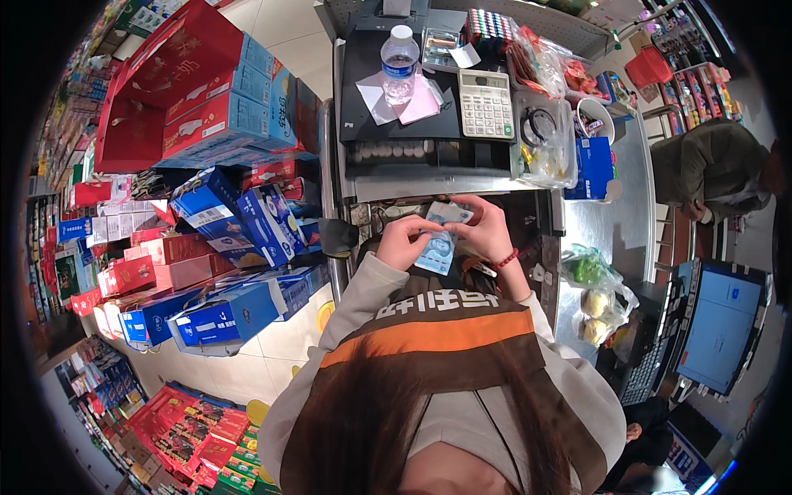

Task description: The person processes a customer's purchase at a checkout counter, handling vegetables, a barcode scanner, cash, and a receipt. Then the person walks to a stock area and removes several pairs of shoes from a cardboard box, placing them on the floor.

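Observation:
A blue banknote [437,250] is pinched between both hands in front of my brown and orange apron [427,334]. My left hand [403,241] grips its edge with thumb and forefinger. My right hand [486,228], with a red bead bracelet at the wrist, pinches the upper part of the note. Whether it is a single note or a few cannot be told. Just beyond the hands lies a cash drawer [387,185] with rolls or stacked coins in one compartment. On the black top above it stand a water bottle [399,71] on papers and a calculator [486,105].
A clear plastic bin [544,139] and a blue box [589,168] sit right of the drawer. Bagged produce [595,303] rests on the metal counter [625,216], near a monitor [721,325]. Across the counter stands a person [711,167]. Gift boxes [229,322] crowd the left side.

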